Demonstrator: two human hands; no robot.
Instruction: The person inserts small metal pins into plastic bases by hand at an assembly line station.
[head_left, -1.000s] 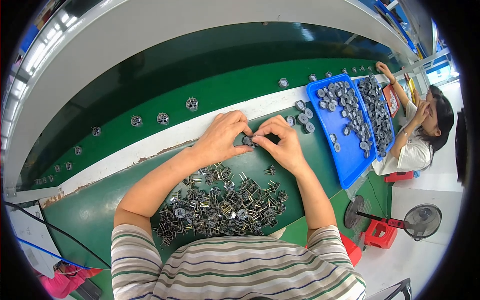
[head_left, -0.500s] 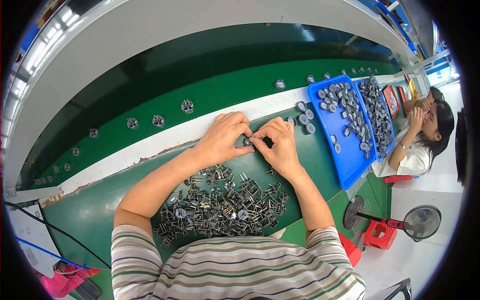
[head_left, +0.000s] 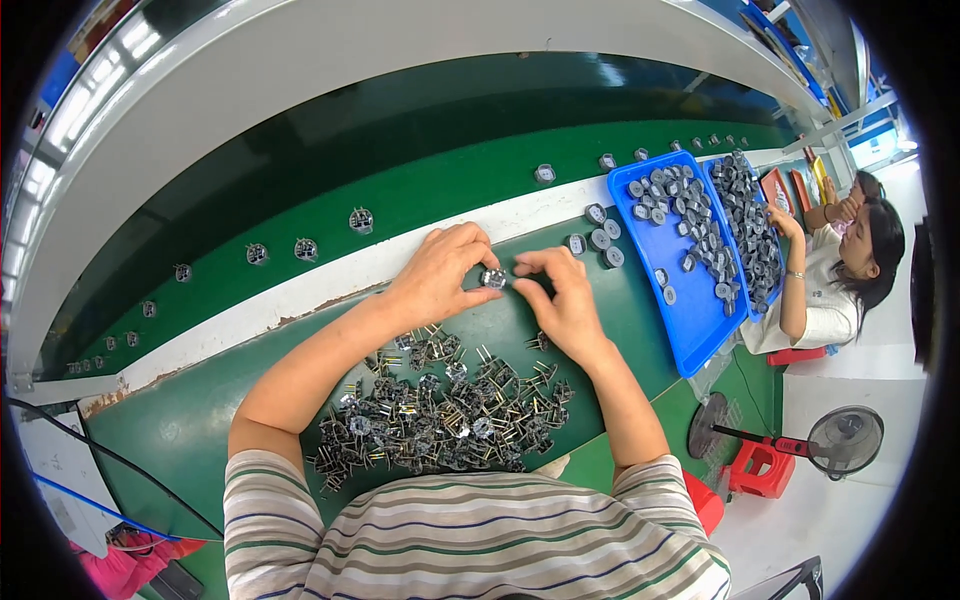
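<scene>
Between the thumb and fingers of my left hand (head_left: 448,272) sits a small round component (head_left: 493,279), dark with shiny metal bits. My right hand (head_left: 562,300) is just to its right, thumb and forefinger parted and apart from the component, with nothing visible in them. Below both hands a heap of pronged metal-and-black parts (head_left: 450,415) lies on the green worktable (head_left: 200,400). Several grey round caps (head_left: 600,239) lie loose on the table beyond my right hand.
Past a white ledge (head_left: 240,315), a green conveyor belt (head_left: 430,185) carries spaced round pieces (head_left: 361,220). A blue tray (head_left: 690,335) of grey caps stands at the right, another fuller tray (head_left: 745,215) beyond it. A co-worker (head_left: 835,285) sits there, near a fan (head_left: 845,440).
My right fingers have let go of the component and drawn apart, leaving it in my left hand. Pieces on the belt have shifted left. The co-worker's hand has lowered toward the far tray.
</scene>
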